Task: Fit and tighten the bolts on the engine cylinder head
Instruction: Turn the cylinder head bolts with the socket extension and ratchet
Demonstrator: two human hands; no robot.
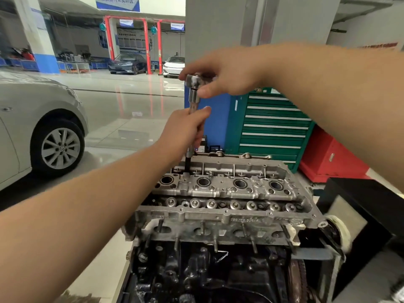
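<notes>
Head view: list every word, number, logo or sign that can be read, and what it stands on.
VW emblem: hub of the grey car's wheel.
Cast number on the cylinder head: too blurred to read.
Blue banner: characters blurred.
Small hanging signs: too small.
Red sign: illegible.
Label on the green tool cabinet: unreadable.

A glossy pale floor (122, 101) is being lit brightly, a green drawer cabinet (273, 125) is being flanked by a red box (328, 158), and cars are being kept beyond red lift posts (148, 47).

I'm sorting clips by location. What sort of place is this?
Probably a car repair or training workshop: parked cars, red vehicle lifts, a green tool cabinet and an engine on a stand.
</notes>
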